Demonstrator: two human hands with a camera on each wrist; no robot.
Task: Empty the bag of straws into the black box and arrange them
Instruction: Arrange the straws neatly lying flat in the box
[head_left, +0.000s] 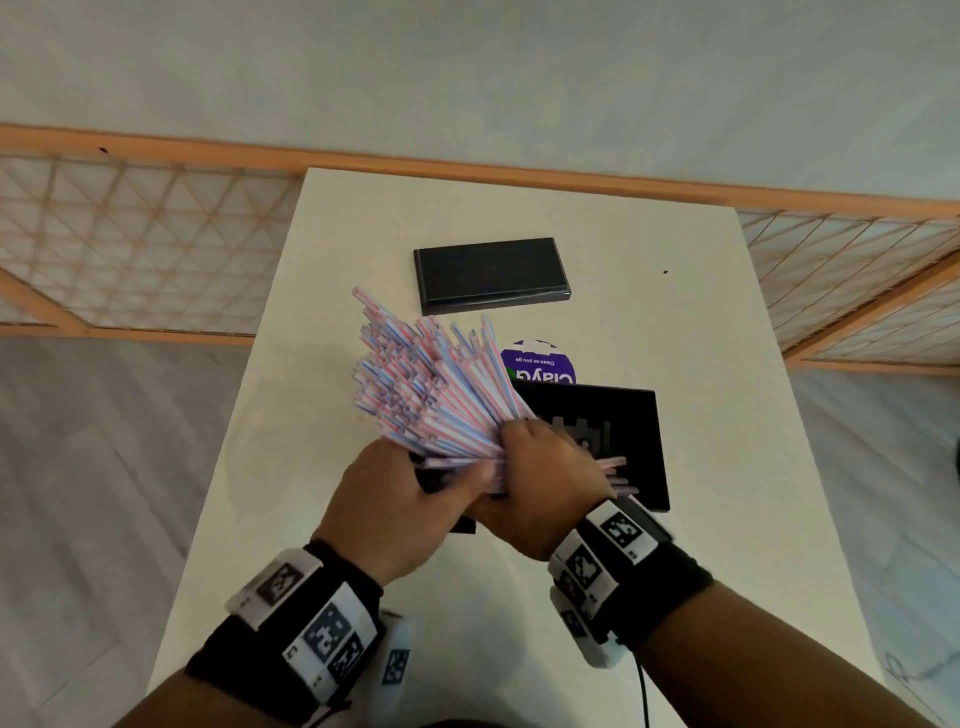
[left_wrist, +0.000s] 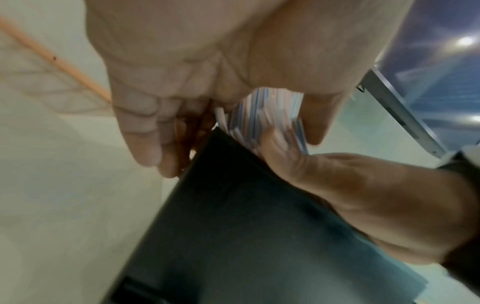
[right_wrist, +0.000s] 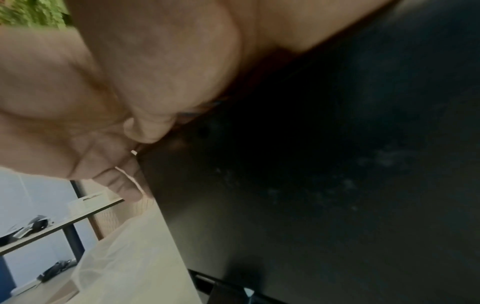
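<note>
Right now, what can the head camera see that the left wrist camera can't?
Only the head view shows the straws fanned out wide, the black lid lying farther back on the white table, and the purple sticker. Only the left wrist view shows the left hand's palm close up and bright ceiling lights. Both show the left hand and right hand gripping the straw bundle over the black box.

This looks like an office or lab set up for recording: a plain white table (head_left: 675, 312) fenced by wooden lattice partitions (head_left: 130, 244), grey wood-look flooring (head_left: 78, 467), and another desk (right_wrist: 52, 228) strewn with gear behind.
</note>
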